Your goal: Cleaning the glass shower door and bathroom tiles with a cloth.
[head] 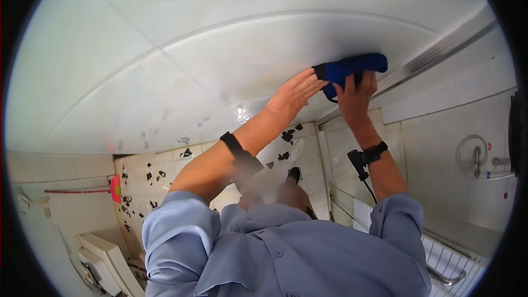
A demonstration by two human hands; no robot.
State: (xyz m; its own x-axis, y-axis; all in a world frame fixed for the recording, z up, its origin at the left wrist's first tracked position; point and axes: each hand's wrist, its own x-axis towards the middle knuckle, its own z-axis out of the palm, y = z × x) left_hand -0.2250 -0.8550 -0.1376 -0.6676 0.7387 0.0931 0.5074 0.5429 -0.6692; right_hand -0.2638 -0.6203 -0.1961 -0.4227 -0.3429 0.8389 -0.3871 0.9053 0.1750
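A thick blue cloth pad (350, 66) with a black band at its left end lies against the white wall panel (247, 45). A thin black loop hangs below the pad. My right hand (355, 99) grips the pad from underneath, with its fingers bent around the lower side. My left hand (291, 95) reaches across from the left, fingers straight and close together, and their tips meet the black band. Whether those fingertips grip the band or only touch it is hidden. Black straps circle both of my forearms.
Torn black scraps (287, 135) litter the tiled floor (305, 156). At the right, a metal frame (429, 60) edges the panel, with a shower hose (460, 148) and a white rack (443, 255) beyond. A pink-headed tool with a red handle (78, 191) is at the left.
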